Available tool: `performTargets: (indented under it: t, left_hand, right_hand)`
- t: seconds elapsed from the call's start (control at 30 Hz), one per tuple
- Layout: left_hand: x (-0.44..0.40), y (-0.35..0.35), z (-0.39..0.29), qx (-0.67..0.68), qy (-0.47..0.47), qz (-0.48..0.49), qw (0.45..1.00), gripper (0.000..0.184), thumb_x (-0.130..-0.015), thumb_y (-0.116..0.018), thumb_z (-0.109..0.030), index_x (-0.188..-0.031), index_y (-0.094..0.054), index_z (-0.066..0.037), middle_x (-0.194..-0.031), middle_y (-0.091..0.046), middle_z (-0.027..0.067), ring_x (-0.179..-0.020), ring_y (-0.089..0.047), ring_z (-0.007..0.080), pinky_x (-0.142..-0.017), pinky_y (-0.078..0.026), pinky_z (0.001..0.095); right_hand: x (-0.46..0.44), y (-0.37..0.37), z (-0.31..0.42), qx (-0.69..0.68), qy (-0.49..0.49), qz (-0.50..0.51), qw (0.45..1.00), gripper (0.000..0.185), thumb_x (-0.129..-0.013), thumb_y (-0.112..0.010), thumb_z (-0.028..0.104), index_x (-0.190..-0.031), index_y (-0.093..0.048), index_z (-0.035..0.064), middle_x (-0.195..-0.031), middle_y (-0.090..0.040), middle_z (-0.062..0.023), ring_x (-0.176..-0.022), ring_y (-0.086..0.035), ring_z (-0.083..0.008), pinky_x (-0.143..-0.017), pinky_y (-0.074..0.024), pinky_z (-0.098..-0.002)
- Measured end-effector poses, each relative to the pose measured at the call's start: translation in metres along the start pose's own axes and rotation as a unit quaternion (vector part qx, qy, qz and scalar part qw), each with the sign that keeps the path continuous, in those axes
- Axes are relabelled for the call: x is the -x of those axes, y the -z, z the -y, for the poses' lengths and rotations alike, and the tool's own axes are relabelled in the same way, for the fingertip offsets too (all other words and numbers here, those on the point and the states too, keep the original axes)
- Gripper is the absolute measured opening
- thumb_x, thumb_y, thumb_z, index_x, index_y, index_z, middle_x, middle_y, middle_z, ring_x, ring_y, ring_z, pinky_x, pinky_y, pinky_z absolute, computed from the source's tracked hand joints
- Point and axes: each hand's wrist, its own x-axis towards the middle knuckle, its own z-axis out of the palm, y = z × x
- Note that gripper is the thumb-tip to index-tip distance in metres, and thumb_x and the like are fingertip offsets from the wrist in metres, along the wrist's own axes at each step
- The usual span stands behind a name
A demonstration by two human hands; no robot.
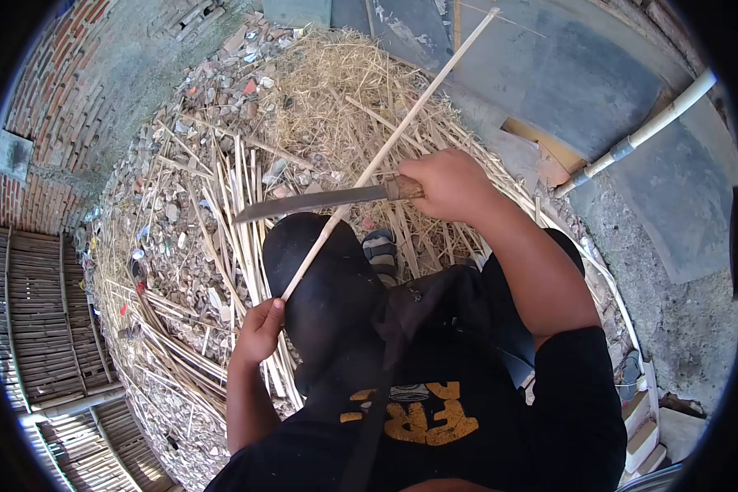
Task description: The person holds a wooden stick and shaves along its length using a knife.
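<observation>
My left hand [260,331] is closed round the lower end of a long pale stick [402,127], which looks like peeled bamboo or cane. The stick slants up and to the right, away from my body, passing over my knee. In my right hand [449,185] is the wooden handle of a machete [312,202], its long blade pointing left. The blade lies across the stick a little above my knee; whether it bites into the wood I cannot tell. My dark-clad knee [316,254] is below both, and a sandalled foot [380,250] shows beside it.
Pale shavings [336,74] are heaped ahead. Several split sticks [250,221] lie to the left over stony rubble [172,213]. A brick wall [57,90] and a slatted bamboo panel [33,303] stand at left. Grey sheets [549,82] and a pipe [656,123] are at right.
</observation>
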Motion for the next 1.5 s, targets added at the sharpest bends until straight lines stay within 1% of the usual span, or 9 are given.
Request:
performTargets:
  t: [0.13,0.23,0.5,0.6,0.73,1.03,1.2,1.43,1.5]
  left_hand:
    - [0.002,-0.006,-0.001,-0.012,-0.006,-0.024,1.000,0.048,-0.113,-0.049,-0.040,-0.081,-0.057,-0.005,-0.068,-0.049,-0.0043,-0.064,-0.043,0.0076,-0.059,-0.037,0.0283]
    - [0.002,0.001,0.000,-0.032,-0.016,-0.012,0.999,0.048,-0.113,-0.048,-0.040,-0.080,-0.056,-0.006,-0.067,-0.049,-0.0045,-0.063,-0.042,0.0072,-0.058,-0.037,0.0280]
    - [-0.004,-0.002,0.005,0.014,-0.026,-0.011,1.000,0.049,-0.113,-0.049,-0.039,-0.077,-0.055,-0.006,-0.067,-0.047,-0.0057,-0.065,-0.039,0.0059,-0.058,-0.035,0.0277]
    - [-0.001,-0.007,0.011,-0.008,-0.048,-0.038,0.998,0.048,-0.113,-0.049,-0.038,-0.078,-0.056,-0.005,-0.067,-0.048,-0.0053,-0.065,-0.041,0.0061,-0.058,-0.036,0.0279]
    - [0.001,-0.005,0.004,-0.010,-0.051,-0.027,0.998,0.045,-0.114,-0.046,-0.039,-0.078,-0.051,-0.012,-0.065,-0.042,-0.0095,-0.057,-0.033,0.0029,-0.052,-0.027,0.0249]
    - [-0.004,-0.003,0.006,0.009,-0.052,-0.005,0.999,0.045,-0.113,-0.048,-0.043,-0.078,-0.050,-0.013,-0.064,-0.039,-0.0080,-0.055,-0.032,0.0040,-0.051,-0.025,0.0255]
    - [-0.002,-0.002,0.005,0.010,0.004,-0.021,1.000,0.049,-0.113,-0.048,-0.041,-0.078,-0.055,-0.008,-0.068,-0.047,-0.0060,-0.063,-0.039,0.0061,-0.058,-0.034,0.0277]
    - [0.005,0.009,0.004,0.029,0.022,0.017,0.999,0.043,-0.112,-0.051,-0.042,-0.083,-0.052,-0.010,-0.070,-0.043,-0.0080,-0.066,-0.036,0.0048,-0.060,-0.034,0.0257]
    - [0.006,0.007,0.012,-0.009,-0.012,0.006,1.000,0.038,-0.111,-0.053,-0.040,-0.088,-0.053,-0.009,-0.074,-0.046,-0.0072,-0.068,-0.038,0.0043,-0.061,-0.034,0.0252]
  right_hand:
    - [-0.010,-0.009,-0.037,-0.126,-0.155,-0.019,0.980,0.019,-0.078,-0.071,0.019,-0.093,-0.068,0.0081,-0.084,-0.072,-0.0168,-0.086,-0.071,-0.0402,-0.077,-0.0565,-0.0515]
    - [-0.012,-0.003,-0.046,-0.036,-0.171,-0.045,0.983,0.020,-0.079,-0.071,0.019,-0.095,-0.069,0.0080,-0.085,-0.071,-0.0185,-0.087,-0.071,-0.0404,-0.078,-0.0565,-0.0522]
    - [0.002,0.010,0.006,0.012,-0.013,0.028,0.999,0.025,-0.077,-0.072,0.018,-0.100,-0.069,0.0058,-0.087,-0.071,-0.0204,-0.085,-0.070,-0.0414,-0.076,-0.0554,-0.0503]
    - [-0.009,-0.019,-0.058,-0.178,-0.177,-0.032,0.968,0.026,-0.078,-0.069,0.018,-0.103,-0.071,0.0082,-0.089,-0.073,-0.0188,-0.084,-0.072,-0.0373,-0.078,-0.0569,-0.0486]
    - [-0.016,-0.015,-0.068,-0.135,-0.219,-0.059,0.965,0.034,-0.080,-0.070,0.021,-0.109,-0.071,0.0024,-0.094,-0.072,-0.0240,-0.088,-0.070,-0.0423,-0.080,-0.0555,-0.0477]
    - [-0.001,-0.007,0.005,0.054,0.052,-0.055,0.996,0.016,-0.076,-0.073,0.015,-0.090,-0.066,0.0086,-0.076,-0.067,-0.0156,-0.081,-0.069,-0.0409,-0.072,-0.0530,-0.0535]
    - [-0.014,-0.012,-0.028,-0.081,-0.161,-0.051,0.982,0.032,-0.077,-0.071,0.021,-0.107,-0.072,0.0100,-0.086,-0.073,-0.0183,-0.087,-0.072,-0.0394,-0.079,-0.0577,-0.0495]
    - [-0.006,0.007,-0.032,-0.110,-0.208,-0.053,0.971,0.040,-0.079,-0.073,0.025,-0.118,-0.073,0.0123,-0.094,-0.074,-0.0189,-0.092,-0.072,-0.0382,-0.082,-0.0571,-0.0491]
    - [-0.001,0.007,-0.031,-0.134,-0.181,-0.094,0.970,0.036,-0.081,-0.080,0.031,-0.106,-0.072,0.0062,-0.084,-0.071,-0.0190,-0.082,-0.070,-0.0398,-0.073,-0.0542,-0.0466]
